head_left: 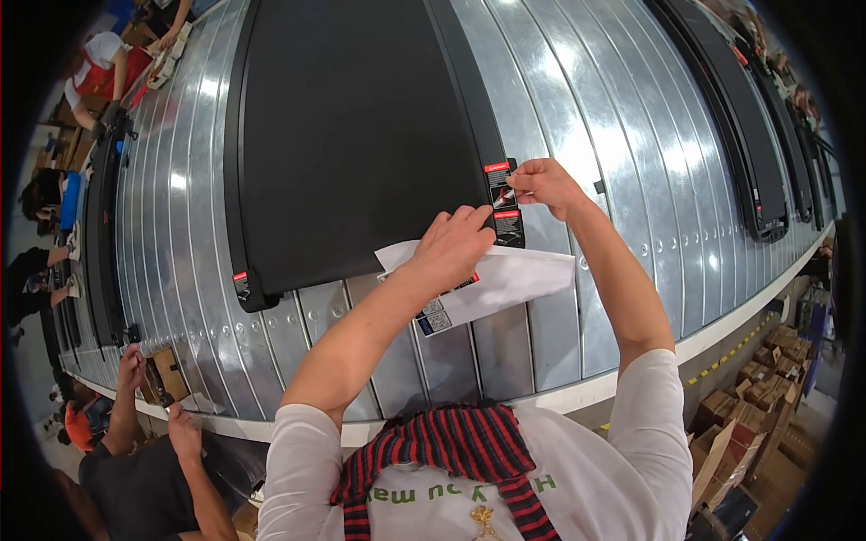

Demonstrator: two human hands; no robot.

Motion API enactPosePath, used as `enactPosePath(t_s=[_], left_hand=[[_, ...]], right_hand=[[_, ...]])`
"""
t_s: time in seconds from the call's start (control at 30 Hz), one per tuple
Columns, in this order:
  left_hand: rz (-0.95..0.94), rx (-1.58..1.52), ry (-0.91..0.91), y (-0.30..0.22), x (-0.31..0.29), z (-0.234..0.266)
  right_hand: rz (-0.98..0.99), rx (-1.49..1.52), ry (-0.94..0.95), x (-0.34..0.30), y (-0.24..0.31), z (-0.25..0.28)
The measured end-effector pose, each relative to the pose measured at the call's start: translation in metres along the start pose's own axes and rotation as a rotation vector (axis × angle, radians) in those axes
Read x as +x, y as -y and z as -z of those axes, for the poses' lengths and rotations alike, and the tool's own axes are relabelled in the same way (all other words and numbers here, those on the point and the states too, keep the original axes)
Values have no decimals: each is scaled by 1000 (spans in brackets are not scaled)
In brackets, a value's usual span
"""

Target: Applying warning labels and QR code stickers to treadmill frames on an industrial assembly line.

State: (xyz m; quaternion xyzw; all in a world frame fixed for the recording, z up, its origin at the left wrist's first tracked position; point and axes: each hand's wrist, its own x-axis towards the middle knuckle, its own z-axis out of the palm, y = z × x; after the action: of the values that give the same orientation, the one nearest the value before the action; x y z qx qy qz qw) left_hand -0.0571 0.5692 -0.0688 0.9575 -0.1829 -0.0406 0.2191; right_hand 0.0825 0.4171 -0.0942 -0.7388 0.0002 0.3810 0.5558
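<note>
A broad black panel (361, 135) runs from twelve o'clock to the middle, its face matt and smooth, giving back hardly any light. The rail (478, 108) along its one o'clock side has a soft satin look; I can't tell plastic from coated metal. Beneath, the slatted bench (631, 216) is bare metal, glossy enough to glare at two o'clock. Just below centre, toward five, lies a sheet (532, 278) of smooth white paper. At six o'clock, striped cloth (451, 442) looks soft and matt over a plain woven-looking shirt (586, 433), beside a shiny, metallic-looking ornament (483, 519). The boxes (749, 424) at four are dull cardboard.
</note>
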Motion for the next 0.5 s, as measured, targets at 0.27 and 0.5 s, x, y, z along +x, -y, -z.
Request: enactPosePath(t_s=[0.27,0.5], left_hand=[[3,37,110,-1,9,3],[25,18,124,-6,7,4]], right_hand=[[26,-3,-16,-1,-1,-2],[91,8,-42,-3,-5,-6]])
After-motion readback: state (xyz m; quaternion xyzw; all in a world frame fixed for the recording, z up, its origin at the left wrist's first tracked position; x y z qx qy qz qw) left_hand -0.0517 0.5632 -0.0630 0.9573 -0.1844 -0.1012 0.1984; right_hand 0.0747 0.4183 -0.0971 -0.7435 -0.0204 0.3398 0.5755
